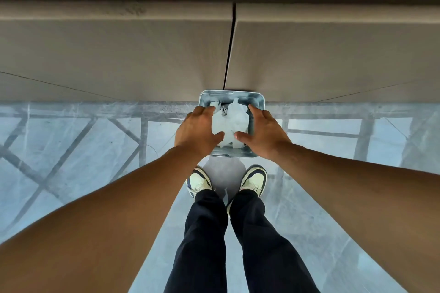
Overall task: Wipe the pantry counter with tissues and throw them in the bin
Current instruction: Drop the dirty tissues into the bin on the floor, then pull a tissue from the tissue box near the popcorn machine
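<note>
Over the grey rectangular metal bin (259, 100), the left hand (197, 129) and right hand (264, 133) are hovering, each grip spreading wide, with the crumpled white tissues (230, 123) showing between them inside the bin's rim.

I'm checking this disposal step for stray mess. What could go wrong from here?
1. The wad of tissues sits loosely between the left hand and right hand over the bin. A ragged piece could slip past the rim onto the floor.
2. The bin seems to hold other litter, so the wad may perch on top.
</note>
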A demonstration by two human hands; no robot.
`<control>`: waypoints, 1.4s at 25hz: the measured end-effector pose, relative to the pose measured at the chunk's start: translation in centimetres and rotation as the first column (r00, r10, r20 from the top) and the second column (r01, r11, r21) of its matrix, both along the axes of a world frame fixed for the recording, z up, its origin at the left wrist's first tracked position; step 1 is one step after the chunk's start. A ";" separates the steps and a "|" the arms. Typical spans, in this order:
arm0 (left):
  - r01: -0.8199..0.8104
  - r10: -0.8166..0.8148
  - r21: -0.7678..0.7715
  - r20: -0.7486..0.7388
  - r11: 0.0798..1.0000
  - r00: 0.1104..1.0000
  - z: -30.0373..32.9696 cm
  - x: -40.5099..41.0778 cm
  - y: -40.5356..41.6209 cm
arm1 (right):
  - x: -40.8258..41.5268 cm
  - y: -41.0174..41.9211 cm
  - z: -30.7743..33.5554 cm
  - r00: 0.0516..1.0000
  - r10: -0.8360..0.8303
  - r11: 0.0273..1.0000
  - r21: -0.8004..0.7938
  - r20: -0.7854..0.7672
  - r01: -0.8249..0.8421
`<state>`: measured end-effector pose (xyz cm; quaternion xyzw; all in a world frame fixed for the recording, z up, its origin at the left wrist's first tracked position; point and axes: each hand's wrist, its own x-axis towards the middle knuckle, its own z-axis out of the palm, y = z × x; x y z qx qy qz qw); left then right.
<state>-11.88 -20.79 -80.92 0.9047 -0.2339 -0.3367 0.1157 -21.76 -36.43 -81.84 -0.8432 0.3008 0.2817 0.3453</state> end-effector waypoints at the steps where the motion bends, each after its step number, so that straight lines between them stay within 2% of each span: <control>1: 0.005 -0.005 0.000 0.003 1.000 1.000 1.2 0.2 0.3 | 0.1 -0.1 1.3 1.000 0.018 0.999 0.032 0.014 -0.018; 4: -0.018 0.018 -0.001 0.041 1.000 0.999 5.1 0.8 1.2 | 0.5 -0.4 5.1 0.994 0.103 0.994 0.043 0.028 -0.104; 6: 0.016 -0.021 0.060 0.081 0.998 0.997 7.8 1.0 1.9 | 0.8 -0.3 7.9 0.991 0.129 0.992 -0.008 -0.019 -0.130; 11: 0.125 -0.144 0.223 0.069 0.967 0.987 16.1 1.5 3.3 | 1.4 0.1 17.0 0.992 0.077 0.995 -0.053 -0.102 -0.082; 19: 0.049 -0.073 0.208 0.110 0.977 0.991 28.2 2.3 4.6 | 1.6 0.8 29.1 0.989 0.133 0.982 -0.129 -0.066 -0.140; 23: 0.059 -0.094 0.262 0.125 0.963 0.988 32.6 2.7 4.5 | 1.6 1.9 33.7 0.988 0.149 0.978 -0.140 -0.037 -0.153; 26: 0.063 -0.104 0.232 0.168 0.971 0.980 35.9 3.5 3.7 | 2.5 1.4 36.8 0.987 0.159 0.970 -0.190 0.022 -0.152; 29: 0.048 -0.095 0.201 0.230 0.978 0.969 38.3 4.8 2.9 | 3.4 0.0 39.0 0.989 0.128 0.963 -0.245 0.067 -0.108; 35: 0.059 -0.094 0.140 0.254 0.988 0.963 40.8 4.7 0.1 | 3.1 -1.6 40.8 0.993 0.084 0.954 -0.296 0.088 -0.054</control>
